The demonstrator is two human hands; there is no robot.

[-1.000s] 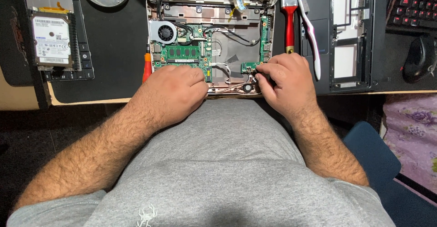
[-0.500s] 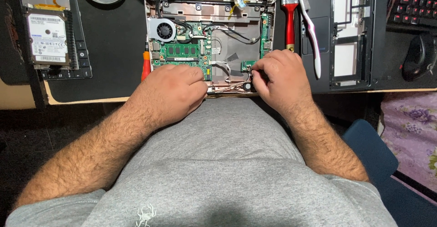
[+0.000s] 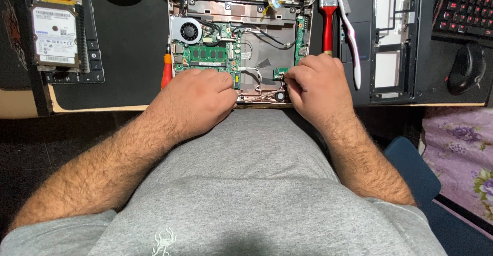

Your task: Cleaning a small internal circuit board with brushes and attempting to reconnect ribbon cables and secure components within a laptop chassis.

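**Two hands working inside an opened laptop**

While the opened laptop base (image 3: 246, 10) is lying on the black desk mat (image 3: 128, 56), both hands are resting at its near edge. The left hand (image 3: 197, 99) is curling loosely beside the green motherboard (image 3: 208, 56), fingers bent; what it is gripping is hidden. The right hand (image 3: 318, 89) is pinching narrowly at a small green circuit board (image 3: 280, 73). A round fan (image 3: 189, 30) is sitting far left.

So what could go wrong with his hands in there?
The fingers of both hands, left hand and right hand, press near thin cables at the front edge of the open laptop; a tug might tear one. The screwdriver lying beside the green board could get nudged onto it.
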